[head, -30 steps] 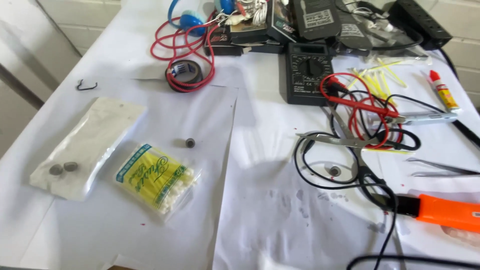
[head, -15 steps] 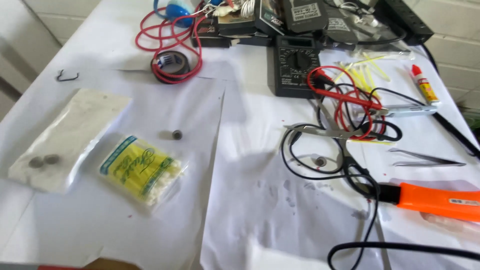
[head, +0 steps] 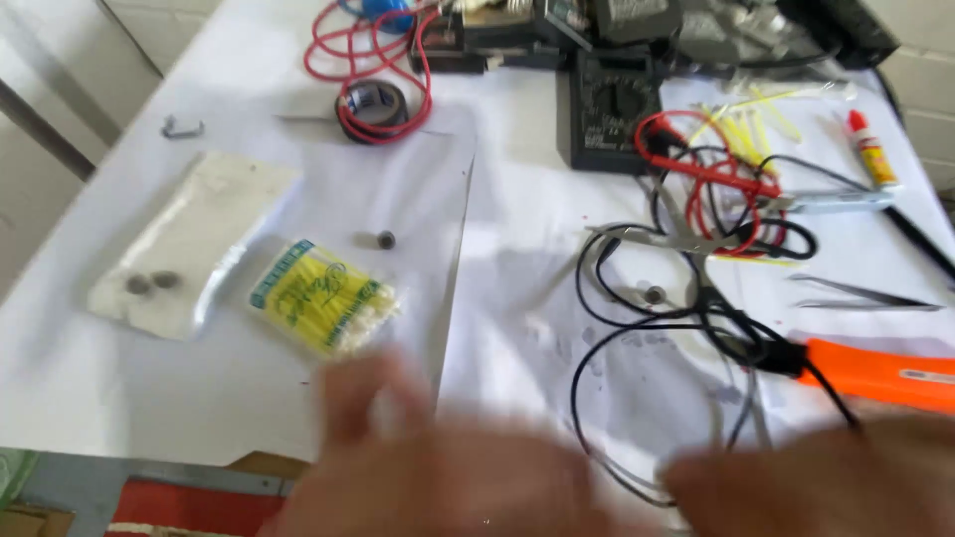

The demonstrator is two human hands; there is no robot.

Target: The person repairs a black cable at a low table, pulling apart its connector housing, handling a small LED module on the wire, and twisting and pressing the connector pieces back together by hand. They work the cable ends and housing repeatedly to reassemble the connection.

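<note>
Both my hands come in blurred at the bottom edge. My left hand (head: 428,462) hovers over the white paper (head: 418,199) with its fingers apart and nothing in it, just below a packet of yellow cable ties (head: 323,298). My right hand (head: 826,482) is a blurred mass over the end of a looped black cable (head: 597,298), close under an orange tool handle (head: 880,373). Its fingers cannot be made out. A small round metal piece (head: 386,240) lies on the paper above the packet.
A clear bag (head: 189,244) with two small discs lies left. Behind are a tape roll (head: 373,102), red wire (head: 363,50), a black multimeter (head: 615,119) with red and black leads (head: 716,189), tweezers (head: 860,293) and a glue bottle (head: 872,149). The table edge runs along the bottom left.
Both hands have entered from the bottom edge; none were in view before. The camera has shifted, so the table's things sit a little differently in the picture.
</note>
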